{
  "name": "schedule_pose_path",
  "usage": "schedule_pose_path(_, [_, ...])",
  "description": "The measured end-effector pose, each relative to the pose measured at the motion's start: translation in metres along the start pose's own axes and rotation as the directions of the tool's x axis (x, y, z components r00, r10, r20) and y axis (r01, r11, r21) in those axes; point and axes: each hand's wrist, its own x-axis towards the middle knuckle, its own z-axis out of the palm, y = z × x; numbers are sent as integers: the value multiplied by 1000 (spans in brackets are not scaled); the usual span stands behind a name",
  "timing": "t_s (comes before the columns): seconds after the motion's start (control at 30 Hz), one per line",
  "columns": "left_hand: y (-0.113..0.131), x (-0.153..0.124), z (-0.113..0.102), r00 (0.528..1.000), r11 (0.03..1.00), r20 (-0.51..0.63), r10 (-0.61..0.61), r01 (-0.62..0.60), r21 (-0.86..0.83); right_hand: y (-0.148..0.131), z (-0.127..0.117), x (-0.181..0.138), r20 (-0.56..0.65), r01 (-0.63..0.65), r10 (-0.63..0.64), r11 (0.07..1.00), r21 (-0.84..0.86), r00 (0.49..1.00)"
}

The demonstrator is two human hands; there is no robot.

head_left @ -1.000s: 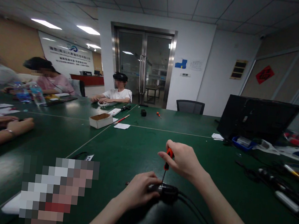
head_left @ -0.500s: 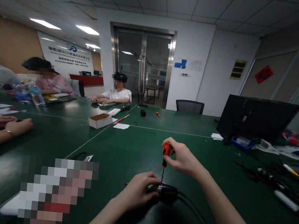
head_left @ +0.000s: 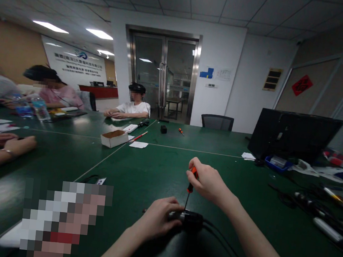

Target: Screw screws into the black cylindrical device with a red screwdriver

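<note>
My right hand [head_left: 206,174] grips the orange-and-black handle of a screwdriver [head_left: 190,187], its shaft pointing down and a little tilted. The tip meets a dark, corded device [head_left: 193,221] lying on the green table [head_left: 143,174]; the exact contact spot is too small to make out. My left hand [head_left: 163,215] is closed around the left part of this device, pressing it to the table. A black cable runs from the device's right end toward the lower right. What kind of device it is cannot be told.
An open cardboard box [head_left: 114,140] stands at centre left, near a white paper [head_left: 138,144]. A second screwdriver [head_left: 181,131] and a small black block [head_left: 163,129] lie farther back. At right are a monitor [head_left: 293,136] and a blue tray [head_left: 277,164]. A co-worker's hands [head_left: 21,145] rest at left.
My right hand has turned on the screwdriver handle, and the handle now leans slightly to the right. My left hand and the device stay in place.
</note>
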Motion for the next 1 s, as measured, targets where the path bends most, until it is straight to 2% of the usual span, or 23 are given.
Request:
schedule_pose_path(0.13, [-3,1,2,1000,1000,-6,7,-7,-7,-6,-9,-3,45,-32,40,985,-170,998])
schedule_pose_path(0.27, [-6,2,3,1000,1000,-9,15,-15,-17,-6,-10,-2,64,-47,58,984,-170,996])
schedule_pose_path(0.53, [-6,2,3,1000,1000,-6,2,-2,-7,8,-5,0,59,40,-47,994,104,997])
schedule_pose_path(0.67, [-3,1,1,1000,1000,3,0,0,-2,11,-5,0,89,84,-114,953,291,990])
schedule_pose_path(0.77, [-2,1,0,1000,1000,7,4,-4,-8,10,-4,2,105,67,-117,919,388,988])
schedule_pose_path(0.9, [-2,1,-1,1000,1000,12,-1,1,-6,9,0,4,76,30,-60,940,340,995])
schedule_pose_path(1.0, [-2,1,-1,1000,1000,14,4,-4,0,9,2,3,65,19,-32,980,197,997])
